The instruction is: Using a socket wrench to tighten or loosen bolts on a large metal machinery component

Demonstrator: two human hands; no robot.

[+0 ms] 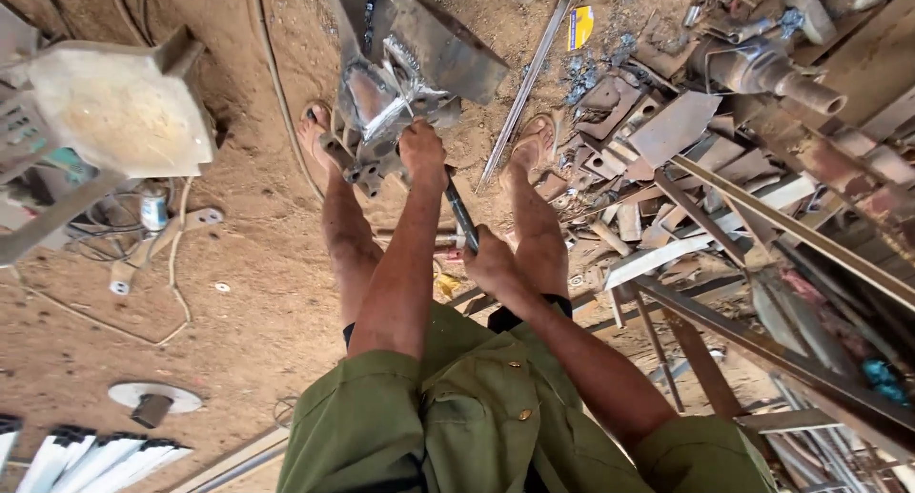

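Gripping the dark bar (461,216) with both fists: left hand (422,152) high, right hand (489,261) low for leverage, its tip at the metal assembly (386,112) between my sandalled feet (534,145).

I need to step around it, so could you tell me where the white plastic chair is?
The white plastic chair stands upper left in the head view, on the dirt ground left of the sandalled feet.

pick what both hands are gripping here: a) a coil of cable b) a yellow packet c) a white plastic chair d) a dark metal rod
d, the left hand and the right hand both close around the same dark metal rod, whose upper end reaches the welded metal piece on the sandy ground between the person's sandalled feet.
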